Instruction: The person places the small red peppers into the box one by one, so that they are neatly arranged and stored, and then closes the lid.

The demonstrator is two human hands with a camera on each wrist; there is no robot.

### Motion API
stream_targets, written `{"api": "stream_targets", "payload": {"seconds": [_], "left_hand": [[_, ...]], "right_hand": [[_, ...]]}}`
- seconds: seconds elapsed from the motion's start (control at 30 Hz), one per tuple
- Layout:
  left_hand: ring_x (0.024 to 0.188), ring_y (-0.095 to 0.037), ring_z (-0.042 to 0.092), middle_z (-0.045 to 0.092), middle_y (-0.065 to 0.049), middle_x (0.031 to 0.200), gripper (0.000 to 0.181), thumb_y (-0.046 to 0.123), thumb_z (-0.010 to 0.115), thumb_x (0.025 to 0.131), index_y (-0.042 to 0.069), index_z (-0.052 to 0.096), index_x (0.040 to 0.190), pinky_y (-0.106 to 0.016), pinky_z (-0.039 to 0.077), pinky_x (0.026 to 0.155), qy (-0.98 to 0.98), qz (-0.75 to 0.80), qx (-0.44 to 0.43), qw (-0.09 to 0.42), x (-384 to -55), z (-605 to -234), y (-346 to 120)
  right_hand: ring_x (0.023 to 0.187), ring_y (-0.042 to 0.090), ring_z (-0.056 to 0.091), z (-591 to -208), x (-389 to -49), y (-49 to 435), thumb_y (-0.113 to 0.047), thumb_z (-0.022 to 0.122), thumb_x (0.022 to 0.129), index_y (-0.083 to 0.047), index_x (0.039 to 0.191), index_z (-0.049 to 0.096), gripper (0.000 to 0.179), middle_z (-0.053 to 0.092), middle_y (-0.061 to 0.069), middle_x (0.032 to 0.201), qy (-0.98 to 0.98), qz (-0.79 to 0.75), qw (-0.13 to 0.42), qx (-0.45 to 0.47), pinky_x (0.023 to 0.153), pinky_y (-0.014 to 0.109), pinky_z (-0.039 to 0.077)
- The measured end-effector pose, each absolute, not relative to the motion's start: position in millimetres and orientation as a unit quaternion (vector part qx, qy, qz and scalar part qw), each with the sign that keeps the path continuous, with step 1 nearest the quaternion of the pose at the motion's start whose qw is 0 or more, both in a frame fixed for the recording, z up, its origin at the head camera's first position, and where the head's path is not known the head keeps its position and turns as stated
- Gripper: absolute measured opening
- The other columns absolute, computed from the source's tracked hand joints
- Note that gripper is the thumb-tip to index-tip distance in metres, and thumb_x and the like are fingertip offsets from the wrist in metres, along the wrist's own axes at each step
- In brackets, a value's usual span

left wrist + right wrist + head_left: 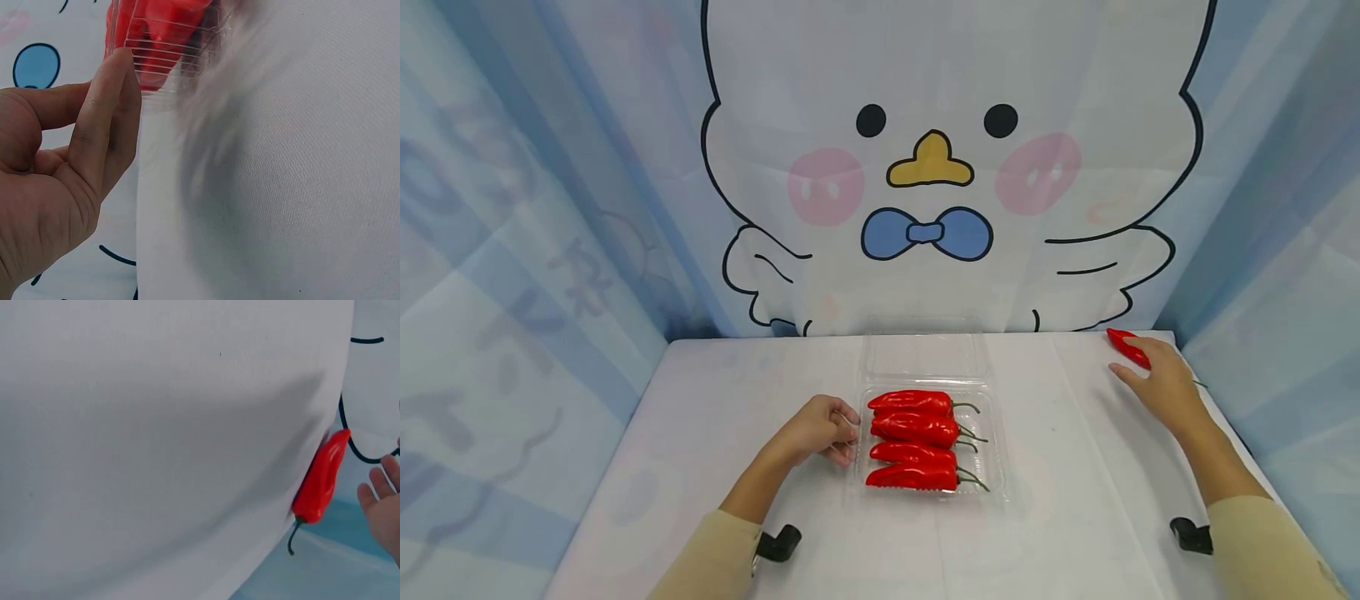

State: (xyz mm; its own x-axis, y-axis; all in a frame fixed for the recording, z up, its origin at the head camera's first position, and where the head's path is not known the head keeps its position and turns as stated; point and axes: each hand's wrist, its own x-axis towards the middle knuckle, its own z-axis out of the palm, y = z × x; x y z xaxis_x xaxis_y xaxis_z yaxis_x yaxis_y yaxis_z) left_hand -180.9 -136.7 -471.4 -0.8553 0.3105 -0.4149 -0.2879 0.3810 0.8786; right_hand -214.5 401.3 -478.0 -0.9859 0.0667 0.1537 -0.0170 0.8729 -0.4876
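Several red chili peppers [917, 429] lie side by side in a clear plastic box [997, 450], their green stems pointing right. At the box's left edge my left hand [820, 429] pinches the rim with bent fingers; in the left wrist view, the fingertips [120, 59] meet the ridged clear wall. Another red chili pepper [1129, 348] lies at the far right corner of the table, its stem toward the right edge. My right hand [1161, 383] reaches over this pepper, thumb and fingers spread apart. In the right wrist view, the fingers stand beside the pepper [322, 478].
The box's clear lid [925, 358] is folded back toward the rear curtain [925, 292]. A white cloth covers the table [1037, 533]. Printed curtains rise at both sides, the right one [1285, 292] close to the right hand. Black wrist mounts [780, 543] sit at both sleeves.
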Motion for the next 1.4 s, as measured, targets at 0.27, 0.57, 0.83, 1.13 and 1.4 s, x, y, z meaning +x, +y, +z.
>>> {"api": "stream_targets", "payload": {"seconds": [0.27,0.57,0.83,1.13,1.4], "left_hand": [[0.059,-0.017,0.069,0.069,-0.013,0.079,0.017,0.001,0.068,0.096,-0.005,0.061,0.110,-0.032,0.064,0.059,0.788,0.554,0.010,0.269,-181.4,-472.0,-136.6],[0.058,-0.018,0.068,0.069,-0.013,0.079,0.021,0.005,0.070,0.096,-0.004,0.062,0.113,-0.030,0.063,0.058,0.791,0.549,0.001,0.269,-177.6,-474.3,-139.9],[0.058,-0.017,0.068,0.069,-0.013,0.078,0.021,0.005,0.070,0.096,-0.003,0.062,0.113,-0.030,0.063,0.058,0.790,0.548,0.001,0.273,-175.6,-474.8,-141.0],[0.057,-0.018,0.068,0.069,-0.013,0.078,0.021,0.005,0.070,0.097,-0.004,0.061,0.114,-0.030,0.063,0.057,0.791,0.550,0.006,0.269,-176.8,-472.4,-140.0],[0.057,-0.018,0.068,0.069,-0.014,0.078,0.021,0.005,0.070,0.096,-0.004,0.061,0.113,-0.030,0.063,0.058,0.792,0.548,0.013,0.268,-178.9,-470.7,-137.3]], "right_hand": [[0.118,0.057,0.043,-483.3,-225.0,426.8,-0.020,0.072,0.097,0.010,0.144,0.043,0.063,0.043,0.039,0.139,-0.967,0.242,0.070,-0.026,0.091,0.077,0.049],[0.116,0.057,0.042,-485.0,-225.6,439.5,-0.015,0.071,0.096,0.011,0.141,0.045,0.058,0.043,0.040,0.136,-0.974,0.214,0.067,-0.027,0.089,0.076,0.050],[0.123,0.062,0.035,-485.3,-228.4,449.8,-0.017,0.069,0.096,0.010,0.149,0.037,0.068,0.034,0.044,0.145,-0.979,0.199,0.027,-0.048,0.092,0.078,0.049],[0.119,0.061,0.037,-485.0,-236.6,461.7,-0.014,0.066,0.097,0.011,0.150,0.033,0.067,0.034,0.045,0.139,-0.976,0.205,-0.015,-0.072,0.094,0.077,0.048],[0.122,0.062,0.034,-484.5,-241.1,471.1,-0.014,0.065,0.098,0.007,0.154,0.030,0.069,0.032,0.045,0.142,-0.969,0.218,-0.059,-0.098,0.095,0.077,0.048]]}}
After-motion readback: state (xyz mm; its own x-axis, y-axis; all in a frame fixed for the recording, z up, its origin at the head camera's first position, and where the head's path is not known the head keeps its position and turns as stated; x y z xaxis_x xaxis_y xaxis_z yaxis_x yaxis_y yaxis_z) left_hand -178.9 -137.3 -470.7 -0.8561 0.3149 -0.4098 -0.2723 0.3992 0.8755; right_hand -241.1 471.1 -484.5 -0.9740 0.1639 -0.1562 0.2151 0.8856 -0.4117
